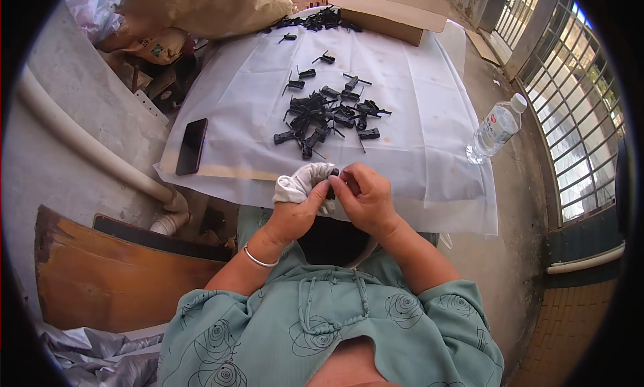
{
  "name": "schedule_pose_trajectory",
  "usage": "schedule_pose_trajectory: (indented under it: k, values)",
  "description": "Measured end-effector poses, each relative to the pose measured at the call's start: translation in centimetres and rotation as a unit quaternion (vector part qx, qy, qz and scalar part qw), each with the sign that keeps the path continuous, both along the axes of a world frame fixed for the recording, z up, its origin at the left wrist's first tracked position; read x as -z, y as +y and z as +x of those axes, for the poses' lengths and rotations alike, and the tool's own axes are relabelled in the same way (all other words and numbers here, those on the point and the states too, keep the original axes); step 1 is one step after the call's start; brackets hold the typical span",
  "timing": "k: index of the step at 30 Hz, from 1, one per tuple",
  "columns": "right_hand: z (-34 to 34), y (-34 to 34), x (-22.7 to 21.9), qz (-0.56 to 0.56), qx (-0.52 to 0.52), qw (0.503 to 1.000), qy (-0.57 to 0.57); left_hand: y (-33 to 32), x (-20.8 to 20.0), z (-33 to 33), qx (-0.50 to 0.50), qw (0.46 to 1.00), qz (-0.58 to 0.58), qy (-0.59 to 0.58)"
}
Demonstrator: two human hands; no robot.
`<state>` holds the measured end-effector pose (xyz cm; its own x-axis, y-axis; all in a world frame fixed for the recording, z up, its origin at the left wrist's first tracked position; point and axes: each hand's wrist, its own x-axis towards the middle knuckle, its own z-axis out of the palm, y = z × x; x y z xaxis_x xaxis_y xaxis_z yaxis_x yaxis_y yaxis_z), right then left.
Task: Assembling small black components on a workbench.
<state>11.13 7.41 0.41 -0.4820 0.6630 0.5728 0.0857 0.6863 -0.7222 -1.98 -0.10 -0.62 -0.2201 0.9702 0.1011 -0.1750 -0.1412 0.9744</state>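
At the near edge of the table, both of my hands come together over a small black plastic part point(333, 174). My left hand point(294, 218) pinches it, its thumb bare and its fingers covered by a white cloth or glove point(295, 186). From the other side my right hand point(370, 198) has its thumb and fingertips closed on the part, hiding much of it. Just beyond the hands lies a loose pile of similar black plastic parts point(312, 112), many with thin black strips sticking out.
A white sheet point(235, 85) covers the table. At its far edge are another heap of black parts point(325, 19) and a cardboard box point(389, 15). A phone point(192, 147) lies left, a water bottle point(495, 131) stands right. Below my hands is a dark round container point(335, 241).
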Motion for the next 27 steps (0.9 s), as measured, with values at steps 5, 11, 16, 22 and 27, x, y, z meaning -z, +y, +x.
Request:
schedule_pose_trajectory:
  k: [5,11,16,22,27]
  values:
    - [0.0,1.0,-0.6,-0.187,-0.127,0.974,-0.013,-0.5,-1.5,-0.2,0.012,0.999,0.011,0.039]
    - [0.9,0.8,-0.5,-0.116,-0.155,0.974,-0.117,-0.7,-1.1,0.6,-0.087,0.976,0.04,0.194]
    - [0.6,0.3,0.8,-0.185,-0.142,0.968,-0.087,-0.5,-0.4,0.8,-0.126,0.934,0.106,0.318]
    - [-1.0,-0.8,3.4,-0.251,-0.102,0.962,-0.039,-0.5,1.4,0.6,-0.145,0.919,0.103,0.353]
    - [-1.7,-1.0,3.5,-0.295,-0.116,0.948,0.034,-0.4,1.5,0.6,-0.168,0.896,0.123,0.392]
